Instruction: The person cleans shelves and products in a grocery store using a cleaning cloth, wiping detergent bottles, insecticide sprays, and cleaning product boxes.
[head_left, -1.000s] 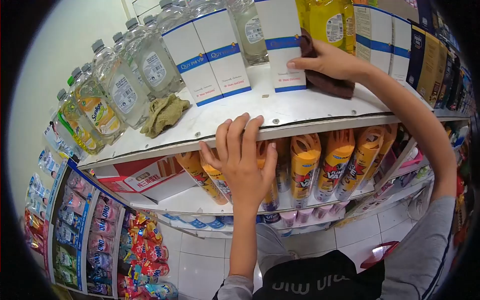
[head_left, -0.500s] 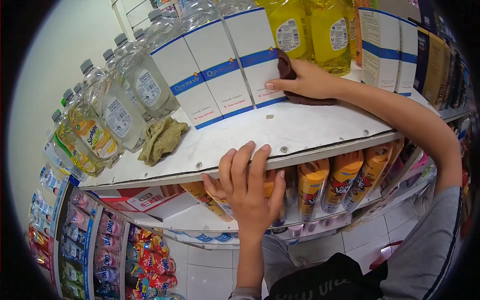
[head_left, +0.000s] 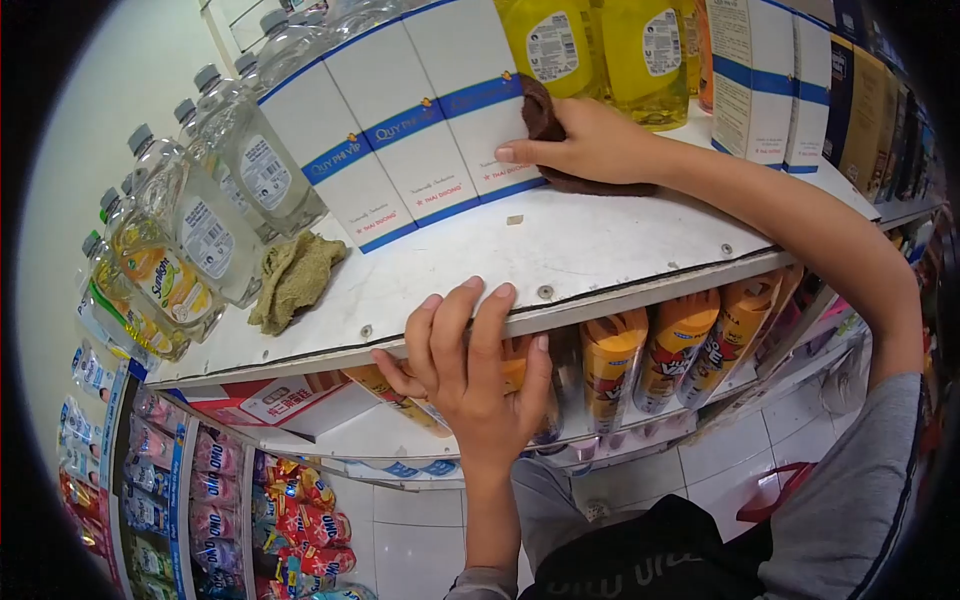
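Observation:
My right hand [head_left: 590, 140] holds a dark brown cloth [head_left: 543, 108] on the white shelf top. Its thumb presses against the right side of three upright white-and-blue boxes [head_left: 413, 130], which stand side by side, touching. Fingers spread, my left hand [head_left: 470, 370] rests on the front edge of the shelf [head_left: 650, 240]. A crumpled olive-green cloth [head_left: 297, 280] lies to the left of the boxes. Between the boxes and the front edge is a small tan scrap [head_left: 515, 220].
Clear bottles [head_left: 200, 225] and Sunlight bottles [head_left: 160, 270] line the left. Yellow bottles [head_left: 640, 60] stand behind my right hand, and more white-and-blue boxes [head_left: 760, 85] to its right. Orange canisters [head_left: 615, 370] fill the shelf below. Detergent packs [head_left: 305, 525] hang at lower left.
The narrow gap beside the rightmost of the three boxes has closed, with my right hand and the brown cloth against it. The whole view has shifted slightly.

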